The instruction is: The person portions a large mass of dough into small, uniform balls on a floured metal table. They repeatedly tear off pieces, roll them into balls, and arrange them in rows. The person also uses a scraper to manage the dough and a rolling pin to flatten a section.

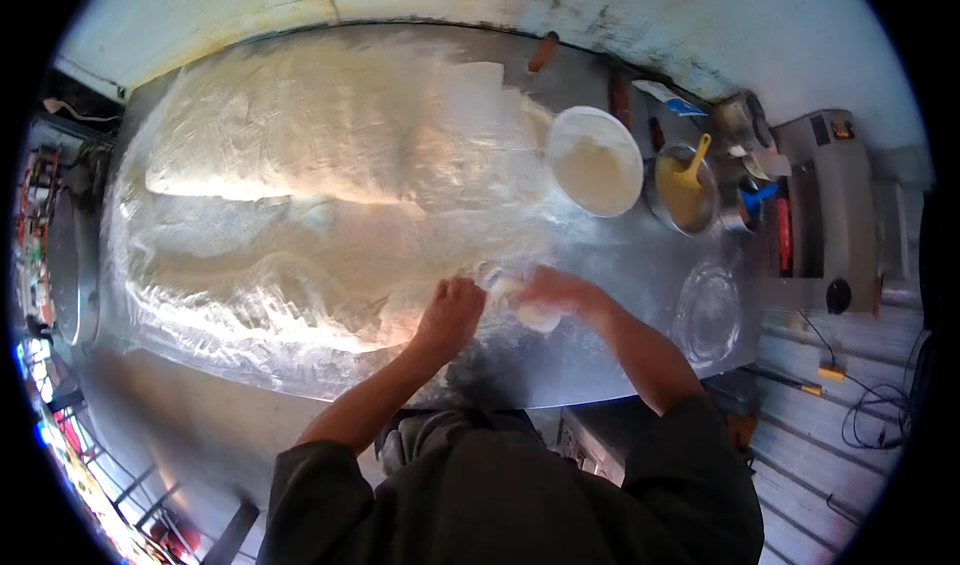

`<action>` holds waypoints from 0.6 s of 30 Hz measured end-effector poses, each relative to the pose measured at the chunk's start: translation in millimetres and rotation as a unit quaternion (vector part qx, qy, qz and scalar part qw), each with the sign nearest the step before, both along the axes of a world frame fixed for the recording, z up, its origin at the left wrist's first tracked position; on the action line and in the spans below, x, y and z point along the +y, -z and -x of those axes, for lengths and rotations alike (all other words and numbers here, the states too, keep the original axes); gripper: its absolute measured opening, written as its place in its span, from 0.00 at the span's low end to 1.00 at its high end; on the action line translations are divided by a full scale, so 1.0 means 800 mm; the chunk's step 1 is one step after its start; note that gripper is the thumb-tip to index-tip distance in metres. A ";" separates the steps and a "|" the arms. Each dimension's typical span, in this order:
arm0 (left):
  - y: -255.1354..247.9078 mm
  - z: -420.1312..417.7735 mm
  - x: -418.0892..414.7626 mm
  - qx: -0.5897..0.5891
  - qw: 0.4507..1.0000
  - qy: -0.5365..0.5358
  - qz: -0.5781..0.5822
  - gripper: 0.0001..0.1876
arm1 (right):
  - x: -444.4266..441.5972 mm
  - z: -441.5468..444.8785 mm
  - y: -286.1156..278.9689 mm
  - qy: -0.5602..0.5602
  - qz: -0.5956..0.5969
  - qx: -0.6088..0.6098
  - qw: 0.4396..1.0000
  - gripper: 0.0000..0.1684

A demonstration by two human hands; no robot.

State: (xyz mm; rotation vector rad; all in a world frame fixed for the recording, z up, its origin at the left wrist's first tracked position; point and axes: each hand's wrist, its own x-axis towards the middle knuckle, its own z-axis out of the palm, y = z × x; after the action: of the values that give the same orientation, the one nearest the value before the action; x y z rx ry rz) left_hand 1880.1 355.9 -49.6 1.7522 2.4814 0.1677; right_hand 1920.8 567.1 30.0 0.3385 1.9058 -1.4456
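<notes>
My left hand (452, 316) rests with curled fingers on the floured metal table, at the right end of a pale, floury mass (300, 295). Whether it grips anything is hidden under the fingers. Just to its right, my right hand (561, 292) is blurred and bent over a small piece of pale dough (538, 317). Its fingertips touch the dough or lie right above it; the blur does not show which. A larger flour-dusted sheet, seemingly dough (285, 145), covers the table's far left.
Beyond my right hand stands a white bowl (596, 164) of pale powder. Beside it, a metal bowl (684, 190) holds a yellow scoop (691, 171). A grey machine (844, 205) stands at the right. A wooden-looking rod (544, 52) lies near the wall.
</notes>
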 end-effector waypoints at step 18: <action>-0.012 0.066 -0.070 -0.276 0.957 -0.064 -0.056 0.23 | -0.115 -0.040 0.072 0.054 -0.242 0.348 0.904 0.66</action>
State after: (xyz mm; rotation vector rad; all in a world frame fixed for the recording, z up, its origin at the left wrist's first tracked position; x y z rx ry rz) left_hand 1827.2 299.9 -39.8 1.3323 2.1947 0.7133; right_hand 1952.5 474.8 -27.7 0.1548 2.8819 -1.2314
